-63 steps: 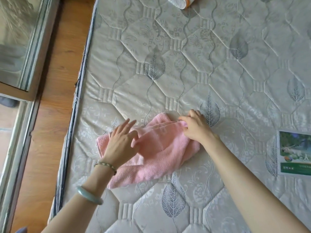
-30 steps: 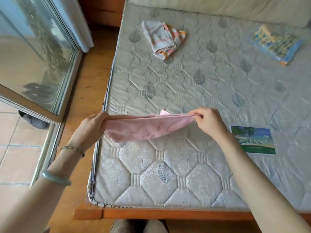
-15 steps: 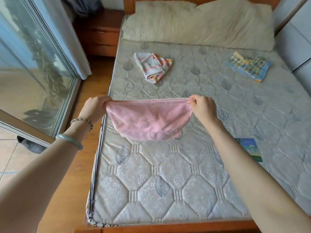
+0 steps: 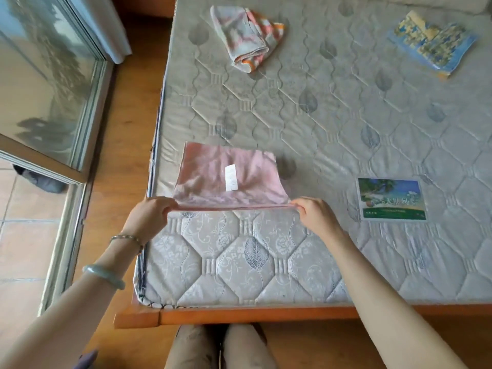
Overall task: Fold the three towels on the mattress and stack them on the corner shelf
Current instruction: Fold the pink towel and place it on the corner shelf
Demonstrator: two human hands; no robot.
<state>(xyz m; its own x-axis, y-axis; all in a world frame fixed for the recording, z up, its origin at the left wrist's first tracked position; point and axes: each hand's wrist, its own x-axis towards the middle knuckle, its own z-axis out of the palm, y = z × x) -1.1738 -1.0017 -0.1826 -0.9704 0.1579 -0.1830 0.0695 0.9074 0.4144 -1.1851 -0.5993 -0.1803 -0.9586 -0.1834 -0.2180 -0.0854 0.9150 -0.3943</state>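
Glass sliding door (image 4: pixel 45 83): far left, beyond a strip of wooden floor (image 4: pixel 127 134); clear of the work.

Left hand (image 4: pixel 149 217): over the mattress's left edge, near its front-left corner; grip pinched on the near-left corner of the pink towel.

Pink towel (image 4: pixel 229 179): stretched taut between both hands; held edge runs left to right, and the cloth extends away from the person toward the mattress's middle, its far edge apparently resting on the quilting. White care label (image 4: pixel 231 178) faces up, roughly centred.

Right hand (image 4: pixel 314 217): grip pinched on the near-right corner, level with the left hand; neither is nearer the cloth.

Mattress (image 4: pixel 346 123): grey quilted, on an orange wooden bed frame (image 4: pixel 239 312).

Striped towel (image 4: pixel 247 35): crumpled, toward the far-left area, well apart.

Printed mattress label (image 4: pixel 391 198): right of the right hand, near but not touching the towel.

Blue-and-yellow patterned towel (image 4: pixel 431 41): far right, well apart.

Judgement: the coming fold likely carries the held edge forward onto the far edge; nothing obstructs that path. Corner shelf not in view.
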